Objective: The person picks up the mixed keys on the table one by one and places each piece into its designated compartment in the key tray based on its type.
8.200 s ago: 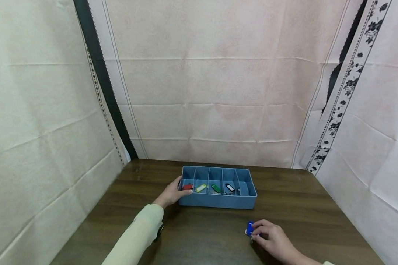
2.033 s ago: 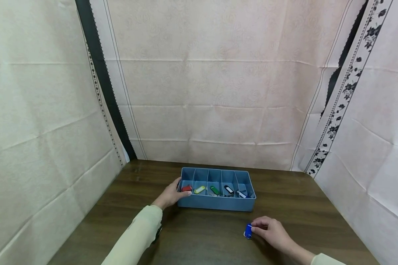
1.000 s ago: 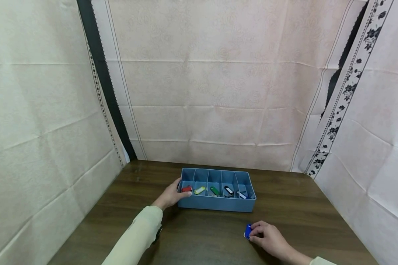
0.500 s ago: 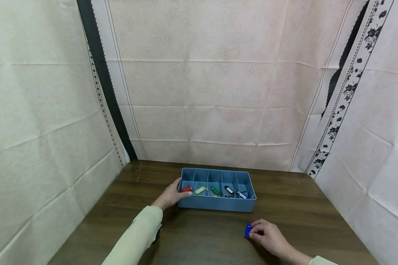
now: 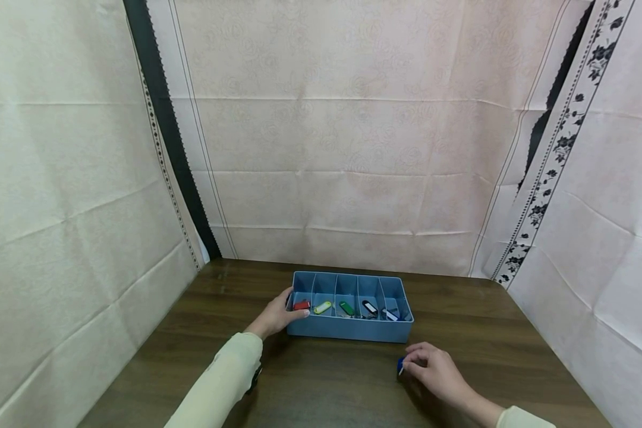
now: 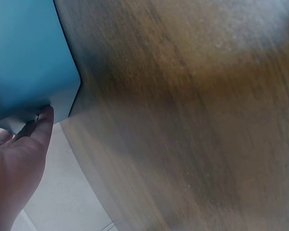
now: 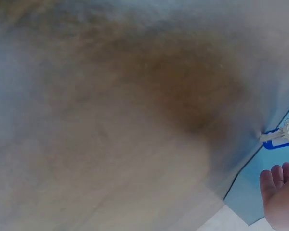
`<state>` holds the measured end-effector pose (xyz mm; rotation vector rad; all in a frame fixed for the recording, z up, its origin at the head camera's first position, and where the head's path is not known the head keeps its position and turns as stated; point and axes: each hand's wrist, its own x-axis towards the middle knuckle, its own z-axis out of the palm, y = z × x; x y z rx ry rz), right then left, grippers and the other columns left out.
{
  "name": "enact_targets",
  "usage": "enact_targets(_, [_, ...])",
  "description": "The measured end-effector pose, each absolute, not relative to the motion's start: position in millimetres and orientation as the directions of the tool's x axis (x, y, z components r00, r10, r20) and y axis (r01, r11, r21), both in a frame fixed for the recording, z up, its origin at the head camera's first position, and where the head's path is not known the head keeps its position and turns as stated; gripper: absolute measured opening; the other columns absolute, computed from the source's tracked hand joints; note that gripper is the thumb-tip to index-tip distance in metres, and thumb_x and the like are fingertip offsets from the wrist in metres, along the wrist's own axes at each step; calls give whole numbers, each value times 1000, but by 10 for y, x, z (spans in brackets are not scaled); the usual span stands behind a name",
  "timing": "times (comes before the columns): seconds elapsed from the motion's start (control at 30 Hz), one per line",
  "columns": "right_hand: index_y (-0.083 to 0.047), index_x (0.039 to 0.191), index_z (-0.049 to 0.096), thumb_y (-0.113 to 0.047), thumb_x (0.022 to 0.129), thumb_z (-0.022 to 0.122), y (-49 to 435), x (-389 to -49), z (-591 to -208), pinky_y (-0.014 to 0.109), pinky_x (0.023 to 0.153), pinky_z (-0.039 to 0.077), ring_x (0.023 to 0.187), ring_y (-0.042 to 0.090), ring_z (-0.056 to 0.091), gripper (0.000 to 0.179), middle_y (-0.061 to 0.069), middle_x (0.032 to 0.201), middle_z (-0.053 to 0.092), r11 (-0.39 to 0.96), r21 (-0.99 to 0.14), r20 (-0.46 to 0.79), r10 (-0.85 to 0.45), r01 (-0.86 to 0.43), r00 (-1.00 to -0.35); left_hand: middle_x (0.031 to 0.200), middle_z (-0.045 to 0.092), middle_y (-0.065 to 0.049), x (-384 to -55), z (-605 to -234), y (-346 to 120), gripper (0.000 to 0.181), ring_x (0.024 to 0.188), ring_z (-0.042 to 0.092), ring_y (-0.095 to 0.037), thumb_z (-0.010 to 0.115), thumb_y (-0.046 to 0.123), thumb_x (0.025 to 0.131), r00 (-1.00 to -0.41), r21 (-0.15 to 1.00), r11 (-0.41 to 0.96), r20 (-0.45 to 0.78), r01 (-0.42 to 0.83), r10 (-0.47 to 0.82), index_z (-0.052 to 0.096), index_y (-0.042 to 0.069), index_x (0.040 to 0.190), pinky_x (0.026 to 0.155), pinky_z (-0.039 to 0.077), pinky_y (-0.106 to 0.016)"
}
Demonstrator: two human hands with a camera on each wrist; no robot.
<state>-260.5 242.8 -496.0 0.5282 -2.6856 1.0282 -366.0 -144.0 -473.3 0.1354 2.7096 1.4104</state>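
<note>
Pinching the blue key tag (image 5: 400, 364) on the table (image 5: 326, 386) just in front of the tray (image 5: 348, 328), the right hand (image 5: 433, 373) grips a light, stiff, smooth plastic body, best held by its flat sides, while the left hand (image 5: 274, 317) rests, fingers relaxed, against the tray's left end.

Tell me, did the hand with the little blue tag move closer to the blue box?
Yes. The right hand with the blue tag has moved toward the blue box, which stayed put.

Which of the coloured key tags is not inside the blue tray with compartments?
The blue plastic key tag, pinched by the right hand over the brown wooden table. The red, yellow, green and black tags each lie in a compartment of the blue plastic tray.
</note>
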Motion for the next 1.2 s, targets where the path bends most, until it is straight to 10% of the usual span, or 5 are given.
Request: enact_targets(1.2, [-8, 96, 77, -15, 94, 70, 2243, -2950, -4349, 38, 85, 56, 106, 29, 64, 10, 12, 121, 66, 628, -711, 343, -83, -317, -936, 155, 35, -20, -3651, -4729, -1448, 97, 139, 34, -44, 75, 50, 84, -993, 822, 568, -34, 35, 111, 24, 12, 157, 107, 31, -66])
